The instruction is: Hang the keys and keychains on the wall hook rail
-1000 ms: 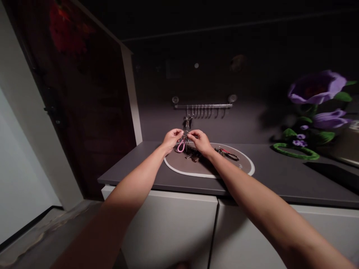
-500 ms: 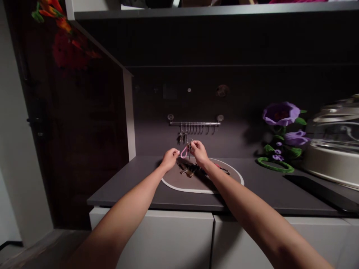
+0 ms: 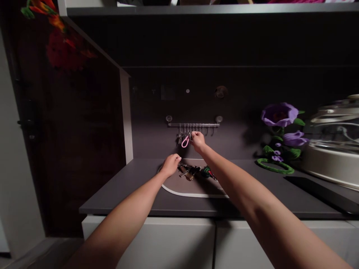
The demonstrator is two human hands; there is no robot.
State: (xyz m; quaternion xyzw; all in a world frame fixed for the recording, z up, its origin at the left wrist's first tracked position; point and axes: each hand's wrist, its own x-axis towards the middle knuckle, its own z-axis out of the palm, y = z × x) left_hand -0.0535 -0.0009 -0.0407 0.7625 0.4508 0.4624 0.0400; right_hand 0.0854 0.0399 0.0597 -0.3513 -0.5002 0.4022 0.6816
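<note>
Raised to the hook rail (image 3: 193, 124) on the back wall, my right hand (image 3: 198, 141) is closed on a bunch of keys with a pink loop (image 3: 185, 141). The key ring is partly behind its fingers, and I cannot tell whether it touches a hook. Just left of it, other keys (image 3: 180, 139) hang from the rail. My left hand (image 3: 170, 165) is lower, over the left edge of a brown mat (image 3: 182, 189), fingers curled together with nothing visible in them. Close to its fingertips lies a pile of keys and key fobs (image 3: 192, 173).
Purple crocheted flowers (image 3: 280, 115) with a green ring base stand on the right of the counter (image 3: 120, 192). Beside them are a large white and clear domed appliance (image 3: 333, 160) and a flat black object (image 3: 319, 192). A shelf (image 3: 213, 10) overhangs the counter.
My right hand has risen toward the rail with the pink-looped keys. My left hand has dropped slightly, away from the loop. The view has shifted a little.
</note>
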